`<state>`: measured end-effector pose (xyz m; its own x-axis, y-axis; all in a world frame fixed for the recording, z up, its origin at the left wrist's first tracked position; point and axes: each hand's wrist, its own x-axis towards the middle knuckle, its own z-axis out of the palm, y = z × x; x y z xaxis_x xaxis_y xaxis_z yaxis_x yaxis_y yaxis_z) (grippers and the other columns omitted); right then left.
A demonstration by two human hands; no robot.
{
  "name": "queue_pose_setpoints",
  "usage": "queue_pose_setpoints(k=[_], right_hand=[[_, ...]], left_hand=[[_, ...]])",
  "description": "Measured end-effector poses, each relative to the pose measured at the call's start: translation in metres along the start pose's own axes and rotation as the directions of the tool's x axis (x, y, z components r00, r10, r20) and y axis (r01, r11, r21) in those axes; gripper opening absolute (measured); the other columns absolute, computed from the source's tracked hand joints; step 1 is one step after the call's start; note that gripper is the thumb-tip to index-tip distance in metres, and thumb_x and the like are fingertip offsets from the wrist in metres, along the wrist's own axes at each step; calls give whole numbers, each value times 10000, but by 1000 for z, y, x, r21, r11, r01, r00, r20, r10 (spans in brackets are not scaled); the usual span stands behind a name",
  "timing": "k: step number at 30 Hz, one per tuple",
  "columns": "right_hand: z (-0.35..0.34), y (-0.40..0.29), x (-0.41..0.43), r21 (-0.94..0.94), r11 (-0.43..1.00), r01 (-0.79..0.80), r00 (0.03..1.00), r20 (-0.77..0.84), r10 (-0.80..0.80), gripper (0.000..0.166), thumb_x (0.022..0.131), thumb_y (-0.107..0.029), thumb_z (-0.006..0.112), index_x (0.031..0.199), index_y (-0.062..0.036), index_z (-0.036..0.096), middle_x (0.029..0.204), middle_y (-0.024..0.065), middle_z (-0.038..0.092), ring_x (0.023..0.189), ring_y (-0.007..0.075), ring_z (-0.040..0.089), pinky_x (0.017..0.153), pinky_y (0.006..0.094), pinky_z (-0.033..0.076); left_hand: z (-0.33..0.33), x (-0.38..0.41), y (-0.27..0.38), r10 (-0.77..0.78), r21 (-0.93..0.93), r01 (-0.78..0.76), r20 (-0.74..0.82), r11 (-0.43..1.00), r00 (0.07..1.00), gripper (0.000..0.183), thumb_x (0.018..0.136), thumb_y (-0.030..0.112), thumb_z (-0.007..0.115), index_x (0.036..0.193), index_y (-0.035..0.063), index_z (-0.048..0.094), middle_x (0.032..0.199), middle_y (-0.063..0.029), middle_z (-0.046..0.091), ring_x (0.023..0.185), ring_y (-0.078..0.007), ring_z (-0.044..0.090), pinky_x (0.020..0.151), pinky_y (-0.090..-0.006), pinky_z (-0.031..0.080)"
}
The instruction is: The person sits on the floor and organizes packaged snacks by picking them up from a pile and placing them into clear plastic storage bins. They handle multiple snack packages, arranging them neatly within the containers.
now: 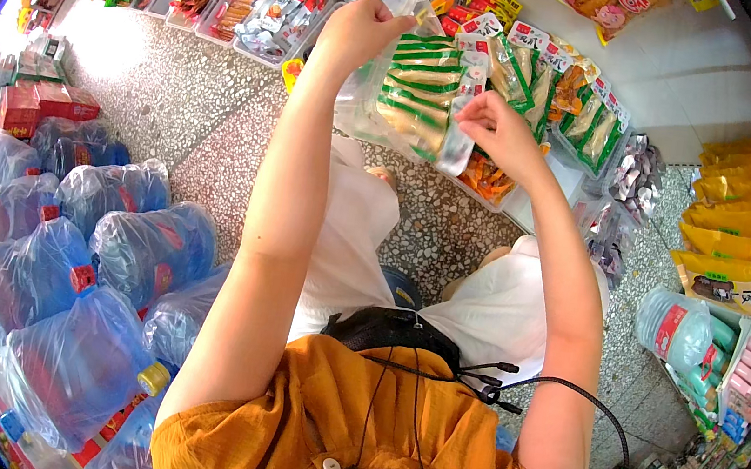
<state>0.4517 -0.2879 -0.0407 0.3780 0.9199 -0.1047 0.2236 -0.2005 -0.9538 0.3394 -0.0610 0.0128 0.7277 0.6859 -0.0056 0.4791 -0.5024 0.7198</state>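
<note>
A clear plastic tub stands tilted between my knees, filled with a row of green-and-clear snack packets with white printed tops. My left hand is at the tub's far left corner, thumb and fingers pinched on its clear plastic edge. On the right side, my right hand has its fingers curled against the white tops of the packets. Whether it grips one is hard to see. Right beside it are more green-edged packets in another tub, and orange snack packets lie just below.
Open tubs of wrapped snacks line the far side. Large bagged water bottles crowd the left. Yellow pouches stand in a row at the right, above a water jug. The floor is speckled stone.
</note>
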Motion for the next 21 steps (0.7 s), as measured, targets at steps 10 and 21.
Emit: queue_pose_setpoints(k=[10,21], right_hand=[[42,-32,-12,-669,572,475,815,89,-573,92,711,-119,661,792,-90,629,1201,54,530,1134,273,463,934,409,400],[56,2,5,-855,432,288,833,1,-553,125,811,-167,561,828,-77,646,1404,89,339,1302,337,270,1036,570,236]], left_hand=[[2,2,-2,5,-7,-5,3,1000,1000,424,737,452,690,702,44,580,544,-6,526,487,-85,482,485,-250,386],[3,2,-1,34,4,-34,7,999,999,445,747,469,669,685,38,578,525,-9,521,489,-96,483,487,-261,381]])
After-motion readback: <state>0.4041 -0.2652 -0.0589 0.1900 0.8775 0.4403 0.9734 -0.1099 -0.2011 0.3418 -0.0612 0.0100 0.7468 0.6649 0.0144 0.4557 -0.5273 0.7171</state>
